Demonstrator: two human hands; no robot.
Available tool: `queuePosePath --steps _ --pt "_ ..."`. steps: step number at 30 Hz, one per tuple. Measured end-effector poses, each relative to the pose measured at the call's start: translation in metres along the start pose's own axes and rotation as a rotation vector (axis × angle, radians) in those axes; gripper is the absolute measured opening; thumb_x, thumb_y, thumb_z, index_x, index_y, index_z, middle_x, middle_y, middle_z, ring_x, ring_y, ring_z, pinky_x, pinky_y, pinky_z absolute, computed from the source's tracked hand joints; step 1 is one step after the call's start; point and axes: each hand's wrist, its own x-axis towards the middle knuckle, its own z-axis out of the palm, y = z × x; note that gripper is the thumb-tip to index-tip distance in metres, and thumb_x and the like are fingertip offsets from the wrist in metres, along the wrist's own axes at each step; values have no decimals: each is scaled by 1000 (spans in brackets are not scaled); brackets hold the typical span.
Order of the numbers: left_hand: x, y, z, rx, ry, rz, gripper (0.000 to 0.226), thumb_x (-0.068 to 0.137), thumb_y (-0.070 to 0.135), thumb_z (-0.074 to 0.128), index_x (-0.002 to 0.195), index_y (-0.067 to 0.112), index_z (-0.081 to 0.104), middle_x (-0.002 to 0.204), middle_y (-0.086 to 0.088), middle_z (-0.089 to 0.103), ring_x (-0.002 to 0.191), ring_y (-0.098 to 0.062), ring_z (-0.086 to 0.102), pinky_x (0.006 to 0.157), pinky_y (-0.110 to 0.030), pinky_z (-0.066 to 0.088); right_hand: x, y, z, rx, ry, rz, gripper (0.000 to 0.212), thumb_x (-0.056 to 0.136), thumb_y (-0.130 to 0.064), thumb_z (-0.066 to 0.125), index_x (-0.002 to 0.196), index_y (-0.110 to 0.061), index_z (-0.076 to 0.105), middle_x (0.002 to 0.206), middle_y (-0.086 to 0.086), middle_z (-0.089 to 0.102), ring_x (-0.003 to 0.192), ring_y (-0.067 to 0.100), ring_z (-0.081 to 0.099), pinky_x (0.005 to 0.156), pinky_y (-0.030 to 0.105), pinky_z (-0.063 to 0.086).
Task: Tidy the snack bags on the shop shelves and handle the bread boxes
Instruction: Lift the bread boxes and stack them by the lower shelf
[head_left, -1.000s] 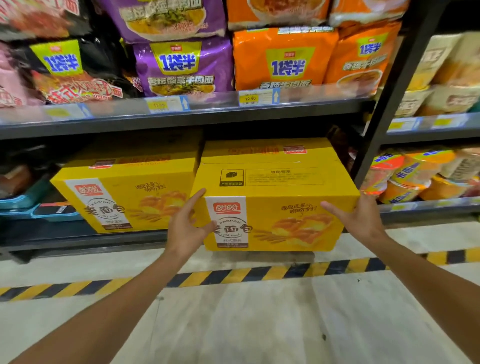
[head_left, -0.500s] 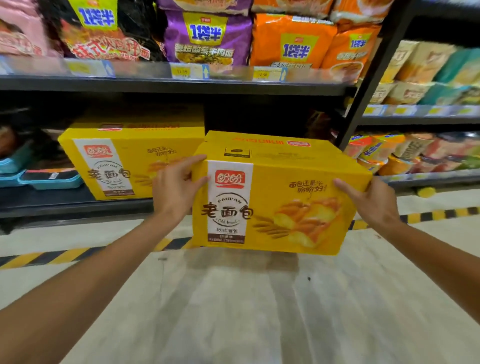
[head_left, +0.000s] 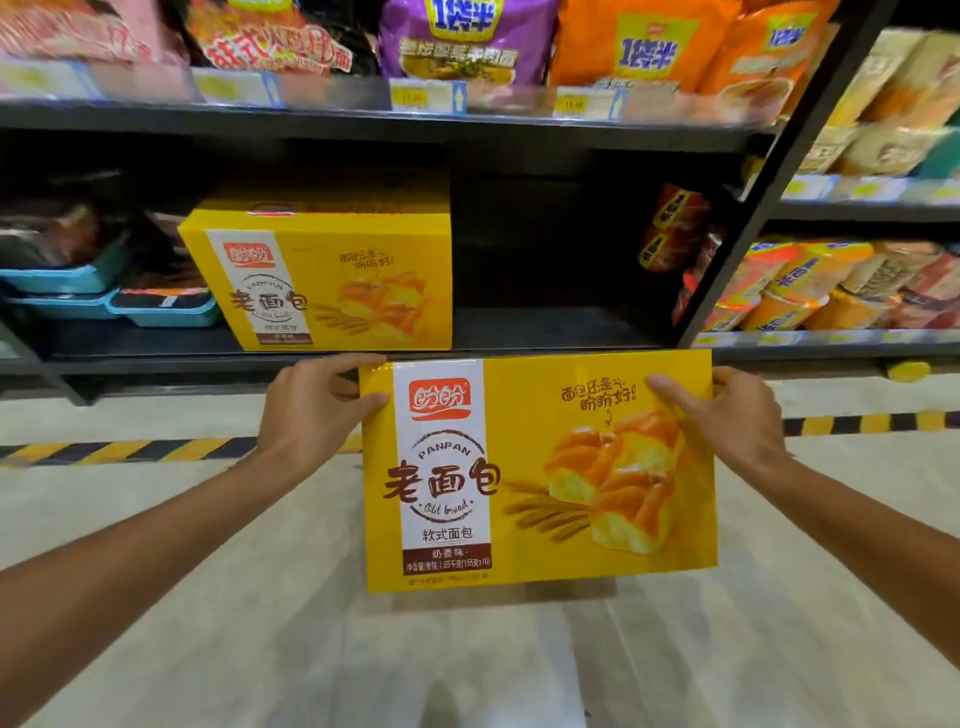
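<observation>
Head view: yellow bread box (head_left: 540, 470) held clear of the shelving, above the floor (head_left: 260, 597), printed face toward the camera. Left hand (head_left: 311, 410) and right hand (head_left: 737, 415) each grip an upper corner, thumbs on the front. Second bread box (head_left: 332, 275) sits on the lower shelf (head_left: 519, 332).

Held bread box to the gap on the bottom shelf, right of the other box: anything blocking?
Nothing visible. The left hand and right hand grip the held bread box out over the floor. The gap beside the shelved bread box looks bare, though its back is dark; red packets stand at its right edge.
</observation>
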Motion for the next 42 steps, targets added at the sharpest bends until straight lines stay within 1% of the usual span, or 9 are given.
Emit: queuePosePath --steps 2,4,10,14,16,21,26,29,42 --pt "-1 -13 0 -60 -22 -67 46 85 25 84 127 35 70 98 8 76 91 -11 74 80 -46 64 -2 3 16 51 -53 1 69 68 -79 63 95 -16 73 87 5 75 82 25 69 78 43 56" --pt "1 -20 0 -94 3 -87 48 86 25 83 130 35 68 97 13 75 92 -9 75 79 -47 65 -5 6 27 71 -83 -3 77 71 -77 62 117 -15 69 106 7 75 94 27 69 86 46 58" --pt "11 -28 10 -206 50 -97 47 88 25 80 131 23 64 102 11 71 96 -2 68 81 -18 53 -4 8 37 124 -150 17 82 82 -61 71 148 -19 45 136 8 64 120 33 62 95 47 52" --pt "34 -37 7 -277 -72 -202 30 86 27 82 114 23 71 107 7 75 102 -13 71 99 -44 56 -1 17 33 187 -244 -14 88 81 -58 71 155 -26 34 141 4 59 122 28 61 98 46 53" --pt "41 -35 4 -332 -129 -238 29 86 23 81 113 18 71 105 5 76 100 -15 72 99 -46 56 -2 20 32 229 -313 -8 94 79 -62 69 158 -33 27 140 -3 57 121 23 59 100 47 54" --pt "36 -40 15 -420 -176 -249 34 92 29 71 124 18 64 113 8 73 104 -11 71 91 -43 59 2 23 32 263 -344 -20 87 84 -54 70 157 -35 26 134 -10 54 116 15 58 92 37 53" --pt "44 -42 18 -394 -385 -262 42 102 28 59 141 32 44 120 14 66 95 -3 71 66 -21 58 8 26 50 362 -317 -11 81 90 -50 63 159 -33 23 141 -8 51 124 16 56 98 38 52" --pt "45 -48 22 -388 -472 -274 53 103 27 58 149 45 38 121 17 72 104 -6 73 70 -21 60 18 22 56 400 -325 5 74 97 -43 61 160 -32 22 143 -7 49 126 16 54 93 31 46" --pt "53 -42 33 -421 -409 -341 59 102 33 56 155 44 32 126 13 69 96 -5 75 65 -20 58 35 23 64 347 -323 28 84 89 -60 59 160 -37 20 154 0 47 136 27 51 111 51 44"
